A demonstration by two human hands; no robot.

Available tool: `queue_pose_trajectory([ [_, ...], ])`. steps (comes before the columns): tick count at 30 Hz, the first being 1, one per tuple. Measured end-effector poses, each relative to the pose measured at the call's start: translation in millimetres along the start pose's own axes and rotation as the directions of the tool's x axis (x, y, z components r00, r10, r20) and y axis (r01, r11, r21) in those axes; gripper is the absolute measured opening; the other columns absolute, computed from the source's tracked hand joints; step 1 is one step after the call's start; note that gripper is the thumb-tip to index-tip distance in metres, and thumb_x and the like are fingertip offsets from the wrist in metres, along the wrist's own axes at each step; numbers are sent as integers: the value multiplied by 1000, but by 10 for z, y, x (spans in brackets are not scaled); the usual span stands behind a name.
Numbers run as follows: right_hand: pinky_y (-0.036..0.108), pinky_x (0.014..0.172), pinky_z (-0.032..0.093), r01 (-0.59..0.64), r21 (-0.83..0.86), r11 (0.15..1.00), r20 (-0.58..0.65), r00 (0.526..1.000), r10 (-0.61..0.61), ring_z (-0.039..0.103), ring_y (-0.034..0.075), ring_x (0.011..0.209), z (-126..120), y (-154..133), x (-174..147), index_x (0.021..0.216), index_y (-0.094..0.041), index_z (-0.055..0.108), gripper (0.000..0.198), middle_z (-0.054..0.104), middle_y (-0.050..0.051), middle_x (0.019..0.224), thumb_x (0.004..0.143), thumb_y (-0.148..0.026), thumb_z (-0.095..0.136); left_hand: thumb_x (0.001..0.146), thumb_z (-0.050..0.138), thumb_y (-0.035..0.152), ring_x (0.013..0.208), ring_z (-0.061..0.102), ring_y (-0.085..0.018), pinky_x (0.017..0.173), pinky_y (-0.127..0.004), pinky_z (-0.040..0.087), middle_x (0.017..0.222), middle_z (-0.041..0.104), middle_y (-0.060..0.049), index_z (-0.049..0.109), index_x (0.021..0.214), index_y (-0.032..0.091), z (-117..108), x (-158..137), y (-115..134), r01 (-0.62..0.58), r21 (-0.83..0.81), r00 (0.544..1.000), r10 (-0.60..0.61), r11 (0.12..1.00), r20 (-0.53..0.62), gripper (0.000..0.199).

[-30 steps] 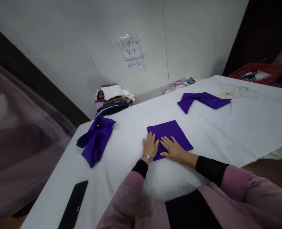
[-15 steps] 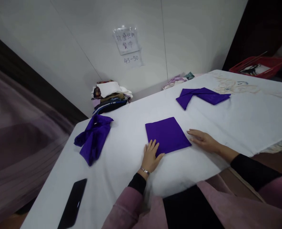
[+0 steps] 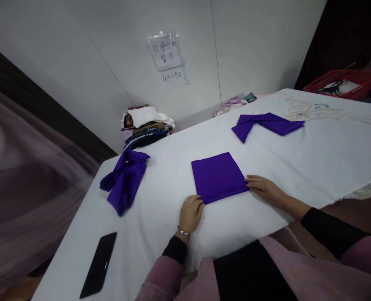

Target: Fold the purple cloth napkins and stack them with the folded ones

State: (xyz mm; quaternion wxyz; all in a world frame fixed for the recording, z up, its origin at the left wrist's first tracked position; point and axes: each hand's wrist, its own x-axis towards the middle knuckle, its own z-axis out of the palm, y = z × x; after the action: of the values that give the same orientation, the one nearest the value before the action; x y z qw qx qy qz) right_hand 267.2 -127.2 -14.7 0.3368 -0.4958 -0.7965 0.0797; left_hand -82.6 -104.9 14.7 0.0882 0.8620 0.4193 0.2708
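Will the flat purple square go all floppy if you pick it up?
The purple square will probably flop, since the similar purple cloth at the left lies in loose, soft-looking folds. It's likely light, looking so thin. Pushed, it probably won't roll, as it lies flat.

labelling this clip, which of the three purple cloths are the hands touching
The flat cloth in the middle: the left hand and right hand touch its near corners. The leftmost cloth and farthest cloth lie untouched.

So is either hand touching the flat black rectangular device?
No: the left hand and right hand are at the near corners of the flat purple cloth square; the black rectangular device lies apart, leftward.
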Motion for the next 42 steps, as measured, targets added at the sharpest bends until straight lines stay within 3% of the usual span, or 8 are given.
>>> queue_pose_trajectory([
  [12, 45, 92, 48, 146, -155, 977, 162, 979, -121, 51, 25, 117, -115, -35, -72, 118, -25, 60, 36, 57, 6, 126, 91, -18, 38, 84, 51, 12, 97, 56, -22, 81, -41, 50, 106, 65, -7, 66, 97, 21, -65, -47, 52, -19, 93, 997, 12, 996, 78, 22],
  [18, 46, 96, 45, 188, -178, 966, 216, 965, -148, 46, 26, 122, -146, -43, -95, 120, -22, 60, 35, 55, 7, 128, 89, -29, 44, 81, 56, 19, 103, 54, -23, 89, -45, 46, 112, 63, -7, 63, 104, 21, -80, -60, 142, 21, 61, 998, -24, 998, 54, 24],
  [23, 47, 98, 44, 152, -196, 969, 300, 950, -88, 44, 28, 123, -135, 37, -120, 120, -25, 60, 41, 51, 5, 132, 87, -44, 47, 86, 49, 23, 111, 51, -21, 98, -44, 41, 119, 60, -7, 60, 110, 20, -20, 151, 174, 71, 31, 997, -71, 997, -1, 26],
  [29, 54, 101, 38, 178, -140, 974, 259, 956, -137, 42, 30, 125, -59, -143, 284, 125, -28, 55, 43, 49, 6, 134, 87, -45, 46, 83, 50, 15, 99, 54, -21, 87, -39, 47, 105, 63, -6, 63, 101, 19, 77, 177, 260, 117, 18, 992, -116, 993, -55, 23],
  [33, 52, 103, 34, 236, -51, 971, 280, 936, -212, 38, 27, 128, 242, -605, 855, 129, -26, 51, 42, 50, 7, 134, 92, -42, 38, 83, 49, 11, 85, 53, -18, 76, -32, 48, 87, 62, -4, 65, 87, 20, 114, 21, 325, 274, -15, 959, -274, 962, -76, 19],
  [37, 51, 105, 29, 328, -68, 942, 335, 897, -288, 33, 27, 131, 805, -1066, 1345, 134, -20, 44, 45, 43, 11, 139, 93, -37, 33, 81, 51, 10, 82, 53, -18, 74, -31, 46, 82, 61, -4, 66, 77, 20, 152, -29, 323, 355, -1, 934, -354, 935, -51, 18],
  [42, 54, 105, 24, 421, -180, 889, 409, 854, -321, 27, 32, 132, 1417, -1205, 1676, 134, -13, 44, 47, 37, 17, 142, 92, -35, 36, 77, 54, 7, 82, 52, -16, 72, -28, 45, 82, 60, -4, 66, 71, 19, 191, -10, 291, 387, -74, 919, -391, 919, -43, 18],
])
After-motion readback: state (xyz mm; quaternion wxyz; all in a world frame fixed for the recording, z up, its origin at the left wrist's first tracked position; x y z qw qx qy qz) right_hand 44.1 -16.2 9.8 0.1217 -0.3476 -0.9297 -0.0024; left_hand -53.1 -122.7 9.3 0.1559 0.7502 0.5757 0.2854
